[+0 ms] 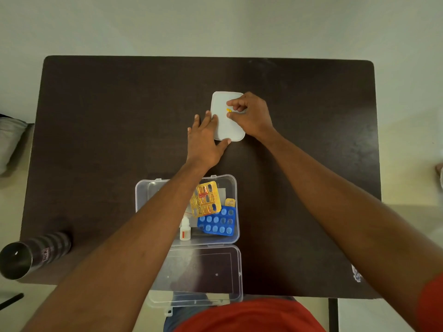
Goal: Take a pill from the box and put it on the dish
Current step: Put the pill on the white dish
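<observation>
A white rectangular dish (224, 128) lies on the dark table (96, 128) beyond the box. A small yellow pill (229, 110) sits over the dish at the fingertips of my right hand (251, 116), whose fingers are curled close around it; whether they still pinch it I cannot tell. My left hand (205, 140) rests flat with spread fingers against the dish's left edge and near corner. The clear plastic box (230, 185) stands open near me, holding a gold blister strip (206, 198), a blue blister pack (218, 221) and a small white bottle (185, 230).
The box's clear lid (203, 271) lies folded open toward me, overhanging the table's near edge. A dark metal tumbler (31, 255) lies at the near left corner. A white sticker (356, 275) marks the near right edge.
</observation>
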`<action>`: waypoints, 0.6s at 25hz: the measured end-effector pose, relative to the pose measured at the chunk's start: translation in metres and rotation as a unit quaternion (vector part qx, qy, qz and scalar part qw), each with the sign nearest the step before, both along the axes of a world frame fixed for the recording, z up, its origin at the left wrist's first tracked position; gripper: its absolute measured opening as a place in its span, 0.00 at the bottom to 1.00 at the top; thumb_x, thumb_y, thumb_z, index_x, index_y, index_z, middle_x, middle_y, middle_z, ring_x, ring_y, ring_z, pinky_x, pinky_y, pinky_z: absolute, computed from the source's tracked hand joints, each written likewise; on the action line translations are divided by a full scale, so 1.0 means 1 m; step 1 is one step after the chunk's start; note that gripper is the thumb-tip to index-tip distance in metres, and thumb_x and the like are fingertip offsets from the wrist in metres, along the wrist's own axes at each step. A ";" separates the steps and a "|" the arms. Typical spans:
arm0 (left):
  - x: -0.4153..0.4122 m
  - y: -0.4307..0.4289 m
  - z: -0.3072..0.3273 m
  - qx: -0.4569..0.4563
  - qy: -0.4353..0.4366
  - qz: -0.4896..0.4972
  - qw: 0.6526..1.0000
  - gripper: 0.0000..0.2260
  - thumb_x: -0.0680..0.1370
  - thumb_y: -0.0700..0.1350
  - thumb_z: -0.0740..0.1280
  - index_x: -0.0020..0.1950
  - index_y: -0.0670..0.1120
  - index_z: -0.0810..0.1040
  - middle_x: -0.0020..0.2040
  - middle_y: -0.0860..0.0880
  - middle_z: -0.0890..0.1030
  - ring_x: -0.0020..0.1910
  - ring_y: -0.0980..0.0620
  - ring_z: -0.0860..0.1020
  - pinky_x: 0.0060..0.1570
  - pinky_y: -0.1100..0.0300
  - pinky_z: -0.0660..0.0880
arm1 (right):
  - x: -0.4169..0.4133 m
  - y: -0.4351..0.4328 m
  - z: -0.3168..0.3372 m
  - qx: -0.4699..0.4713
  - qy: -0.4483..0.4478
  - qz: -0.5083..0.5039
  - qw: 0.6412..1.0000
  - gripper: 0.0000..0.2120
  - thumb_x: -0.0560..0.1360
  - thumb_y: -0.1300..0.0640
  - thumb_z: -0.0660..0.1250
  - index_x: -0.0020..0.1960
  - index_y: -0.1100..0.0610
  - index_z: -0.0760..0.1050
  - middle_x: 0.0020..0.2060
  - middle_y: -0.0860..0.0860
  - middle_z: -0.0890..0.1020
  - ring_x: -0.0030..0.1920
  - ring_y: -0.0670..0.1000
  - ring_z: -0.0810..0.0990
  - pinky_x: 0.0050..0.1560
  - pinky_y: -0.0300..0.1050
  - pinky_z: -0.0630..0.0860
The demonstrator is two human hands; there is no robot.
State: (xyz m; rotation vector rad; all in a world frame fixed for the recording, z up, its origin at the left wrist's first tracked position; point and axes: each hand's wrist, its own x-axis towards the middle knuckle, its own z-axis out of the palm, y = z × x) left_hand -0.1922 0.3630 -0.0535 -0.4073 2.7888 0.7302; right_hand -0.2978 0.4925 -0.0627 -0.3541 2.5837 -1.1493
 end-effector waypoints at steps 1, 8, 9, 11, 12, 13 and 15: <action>0.000 0.000 0.001 0.007 -0.002 0.001 1.000 0.33 0.77 0.55 0.68 0.77 0.45 0.61 0.80 0.44 0.59 0.79 0.39 0.53 0.74 0.38 0.51 | -0.001 0.001 0.001 -0.007 0.000 0.000 1.000 0.14 0.71 0.57 0.77 0.57 0.55 0.84 0.46 0.47 0.81 0.39 0.43 0.77 0.43 0.25 0.71; 0.021 -0.026 0.044 0.179 0.099 0.176 0.963 0.26 0.78 0.49 0.68 0.75 0.48 0.67 0.77 0.47 0.66 0.76 0.48 0.64 0.74 0.51 0.63 | 0.016 0.031 0.032 -0.106 -0.023 -0.102 0.989 0.11 0.74 0.63 0.73 0.56 0.58 0.84 0.48 0.52 0.85 0.45 0.48 0.83 0.50 0.39 0.82; 0.034 -0.036 0.051 0.195 0.123 0.198 0.953 0.23 0.78 0.48 0.68 0.74 0.49 0.69 0.75 0.48 0.69 0.74 0.50 0.67 0.72 0.54 0.66 | 0.029 0.037 0.037 -0.122 -0.040 -0.112 0.985 0.10 0.74 0.63 0.72 0.56 0.58 0.84 0.48 0.51 0.86 0.46 0.48 0.84 0.50 0.39 0.82; 0.074 -0.055 0.063 0.223 0.171 0.236 0.930 0.19 0.78 0.46 0.68 0.69 0.50 0.74 0.70 0.49 0.74 0.68 0.54 0.73 0.65 0.61 0.72 | 0.070 0.048 0.045 -0.136 -0.083 -0.127 0.979 0.10 0.76 0.62 0.70 0.56 0.56 0.84 0.47 0.49 0.86 0.46 0.44 0.84 0.50 0.35 0.80; 0.101 -0.063 0.067 0.225 0.191 0.252 0.922 0.17 0.78 0.44 0.68 0.67 0.50 0.75 0.67 0.49 0.76 0.65 0.55 0.75 0.61 0.65 0.74 | 0.096 0.053 0.048 -0.137 -0.109 -0.138 0.975 0.10 0.77 0.61 0.70 0.56 0.55 0.83 0.46 0.48 0.85 0.45 0.41 0.83 0.48 0.34 0.79; 0.129 -0.071 0.069 0.216 0.202 0.268 0.917 0.16 0.78 0.43 0.68 0.65 0.49 0.77 0.65 0.49 0.78 0.62 0.55 0.76 0.58 0.69 0.74 | 0.123 0.059 0.051 -0.141 -0.135 -0.152 0.969 0.10 0.77 0.61 0.69 0.57 0.54 0.83 0.44 0.46 0.85 0.42 0.40 0.81 0.46 0.33 0.78; 0.191 -0.084 0.071 0.201 0.188 0.300 0.914 0.14 0.78 0.41 0.68 0.63 0.47 0.78 0.61 0.48 0.80 0.57 0.55 0.78 0.54 0.71 0.74 | 0.181 0.068 0.053 -0.144 -0.176 -0.180 0.957 0.11 0.77 0.61 0.69 0.58 0.53 0.81 0.42 0.46 0.83 0.41 0.41 0.80 0.45 0.36 0.76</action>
